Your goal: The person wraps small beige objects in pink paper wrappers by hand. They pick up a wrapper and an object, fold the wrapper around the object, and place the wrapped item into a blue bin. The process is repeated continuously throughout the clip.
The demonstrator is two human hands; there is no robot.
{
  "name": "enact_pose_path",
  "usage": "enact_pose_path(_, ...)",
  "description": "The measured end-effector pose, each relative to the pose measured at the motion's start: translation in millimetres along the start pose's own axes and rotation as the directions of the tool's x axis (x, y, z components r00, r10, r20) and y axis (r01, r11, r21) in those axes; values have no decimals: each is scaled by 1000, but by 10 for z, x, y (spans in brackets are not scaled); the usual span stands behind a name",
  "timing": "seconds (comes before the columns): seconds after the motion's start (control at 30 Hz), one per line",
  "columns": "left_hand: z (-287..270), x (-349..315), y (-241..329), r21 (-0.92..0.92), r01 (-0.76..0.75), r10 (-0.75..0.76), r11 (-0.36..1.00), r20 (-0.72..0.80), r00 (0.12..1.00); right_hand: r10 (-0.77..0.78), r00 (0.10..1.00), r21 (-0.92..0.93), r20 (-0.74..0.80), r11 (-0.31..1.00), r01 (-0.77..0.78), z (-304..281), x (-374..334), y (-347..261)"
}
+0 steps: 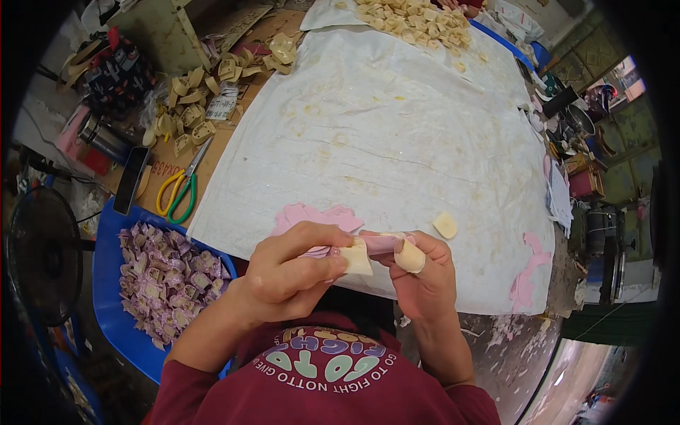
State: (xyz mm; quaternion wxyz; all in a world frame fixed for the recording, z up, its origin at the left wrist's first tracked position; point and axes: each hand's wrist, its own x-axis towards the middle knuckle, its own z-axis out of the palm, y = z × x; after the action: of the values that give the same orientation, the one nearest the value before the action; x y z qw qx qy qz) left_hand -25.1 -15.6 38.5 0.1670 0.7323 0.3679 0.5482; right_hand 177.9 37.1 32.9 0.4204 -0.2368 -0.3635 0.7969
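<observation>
Above the near edge of the white cloth, both hands are held close together at chest height. My left hand [287, 273] is closed, with thumb and fingers pinching a small cream block [358, 258] with a flat face. A pink strip [382, 244] stretches from that block across to my right hand [428, 280]. The right fingers are curled around the strip, and a cream rounded piece [410, 256] shows at the thumb; whether it is a block or a finger cover I cannot tell. Behind my left hand lies a pile of pink cut pieces [315, 216].
One loose cream block [445, 225] lies right of the hands on the white cloth [368, 134]. A blue tub [113, 304] of purple glittery pieces [166, 276] stands at left. Scissors [185, 185] and a phone [132, 180] lie beyond it. Cream blocks [418, 21] are heaped far off.
</observation>
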Motion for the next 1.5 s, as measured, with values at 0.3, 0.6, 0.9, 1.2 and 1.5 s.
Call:
enact_pose_path(0.3,232,18,-50,215,67,-50,974,-82,995,-233,972,-513,-34,839,184,170,-61,144)
enact_pose_path(0.6,377,4,-126,-261,314,-371,913,-205,906,-462,877,-719,132,565,406,57,172,246)
enact_pose_path(0.9,377,53,-207,-674,587,-747,447,80,660,-85,995,-409,43,907,95,-97,295,139)
enact_pose_path(1.2,303,-6,-207,-591,688,-774,421,160,612,-356,909,-750,218,535,390,-146,285,254)
enact_pose_path(1.5,320,-54,-304,189,313,-311,931,-41,949,-237,939,-814,249,474,336,-140,340,84)
